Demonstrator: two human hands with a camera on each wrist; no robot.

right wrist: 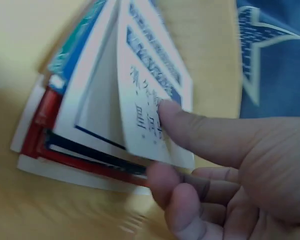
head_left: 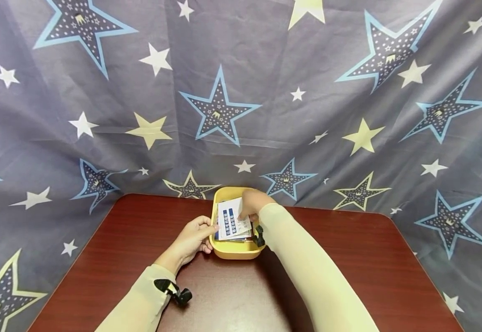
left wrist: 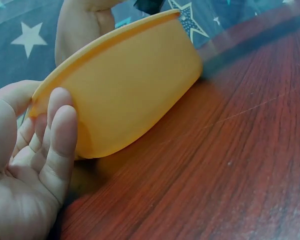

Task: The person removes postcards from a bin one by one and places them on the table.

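A yellow plastic basin (head_left: 237,253) stands toward the back of the table. My left hand (head_left: 193,235) holds its left rim, with the thumb over the edge and the fingers against the outer wall (left wrist: 125,90). Reaching in from the right, my right hand (head_left: 256,202) pinches a white card (right wrist: 142,107) between thumb and fingers. Blue bands with printed characters run across this card. It is lifted at an angle off a pile of other cards or booklets (right wrist: 47,110) with white, red, blue and green edges, lying in the basin.
The table (head_left: 328,258) is dark red wood grain and shiny near the front. Right behind its back edge hangs a grey curtain (head_left: 265,129) with stars. Both sleeves carry a black wrist mount (head_left: 173,291).
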